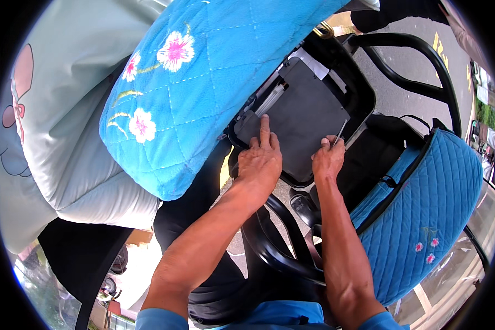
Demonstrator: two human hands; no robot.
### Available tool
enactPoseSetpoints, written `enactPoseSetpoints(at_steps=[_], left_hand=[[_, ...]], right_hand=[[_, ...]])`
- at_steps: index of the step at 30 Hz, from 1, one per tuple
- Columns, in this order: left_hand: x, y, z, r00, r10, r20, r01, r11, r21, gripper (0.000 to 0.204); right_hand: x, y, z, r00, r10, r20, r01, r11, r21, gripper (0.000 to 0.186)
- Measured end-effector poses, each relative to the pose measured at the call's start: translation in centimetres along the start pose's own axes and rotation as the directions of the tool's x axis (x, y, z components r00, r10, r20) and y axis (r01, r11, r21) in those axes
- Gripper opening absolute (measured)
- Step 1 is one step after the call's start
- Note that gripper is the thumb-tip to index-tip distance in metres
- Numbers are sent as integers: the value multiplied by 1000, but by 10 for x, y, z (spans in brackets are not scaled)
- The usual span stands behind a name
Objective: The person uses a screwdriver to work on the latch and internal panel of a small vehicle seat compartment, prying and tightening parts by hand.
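Observation:
A flat dark grey panel point(308, 115) lies in the open black compartment point(363, 91) under a raised seat. My left hand point(260, 159) rests at the panel's near left side, its index finger stretched out onto the edge and the other fingers loosely bent; it holds nothing. Beside the right edge, my right hand point(329, 157) is closed on a thin screwdriver point(341, 130). Its metal shaft points up toward the panel's right corner, while my fingers hide the handle. A pale strip point(270, 99) shows in a gap along the panel's left side.
The raised seat's blue quilted cover point(203, 82) with embroidered flowers leans over from the left. Padded grey fabric point(93, 148) hangs beyond it. At the right are a black tubular rail point(418, 41) and another blue quilted cover point(423, 214). Another black bar point(269, 247) passes below my hands.

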State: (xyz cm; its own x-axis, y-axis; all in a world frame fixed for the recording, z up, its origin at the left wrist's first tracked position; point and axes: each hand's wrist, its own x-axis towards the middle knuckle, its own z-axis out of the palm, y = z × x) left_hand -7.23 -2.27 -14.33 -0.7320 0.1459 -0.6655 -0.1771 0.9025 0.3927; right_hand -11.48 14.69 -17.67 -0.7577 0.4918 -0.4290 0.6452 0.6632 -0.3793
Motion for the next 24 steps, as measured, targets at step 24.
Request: enactPoseSetpoints(at_steps=[24], left_hand=[[-21,-14,9,990,-76,-121,70,996,-56,53]], right_hand=[[-47,-58,46,714,-664,220,564,733,380,10]])
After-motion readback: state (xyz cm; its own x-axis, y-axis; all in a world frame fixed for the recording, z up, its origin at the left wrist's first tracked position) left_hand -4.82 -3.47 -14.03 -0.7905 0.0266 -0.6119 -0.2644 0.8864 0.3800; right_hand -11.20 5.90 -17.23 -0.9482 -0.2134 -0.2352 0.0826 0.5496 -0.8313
